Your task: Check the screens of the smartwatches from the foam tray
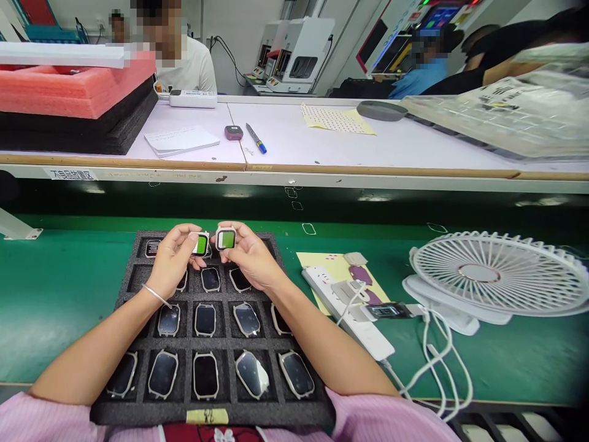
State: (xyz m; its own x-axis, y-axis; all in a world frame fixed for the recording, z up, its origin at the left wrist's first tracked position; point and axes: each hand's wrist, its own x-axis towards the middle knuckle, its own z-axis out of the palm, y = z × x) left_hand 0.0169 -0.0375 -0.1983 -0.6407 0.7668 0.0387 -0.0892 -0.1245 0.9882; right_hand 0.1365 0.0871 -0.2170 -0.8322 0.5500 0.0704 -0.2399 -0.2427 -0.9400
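Observation:
My left hand (172, 258) is closed on a smartwatch without a strap (200, 244), its lit screen green and white. Beside it, my right hand (248, 258) grips a second strapless smartwatch (226, 239), also lit green and white in a pale case. Both are held up side by side over the far part of a dark foam tray (211, 405). In the tray's compartments lie several more watch bodies with dark screens, such as this watch (205, 376) in the nearest row. My hands and forearms cover some of the compartments.
A white power strip (350, 319) with plugs and cables lies right of the tray, on yellow paper. Farther right is a white fan (501, 273). The raised shelf (285, 147) ahead holds foam stacks (78, 92), a notepad (181, 141) and a pen (256, 138). Other people sit beyond.

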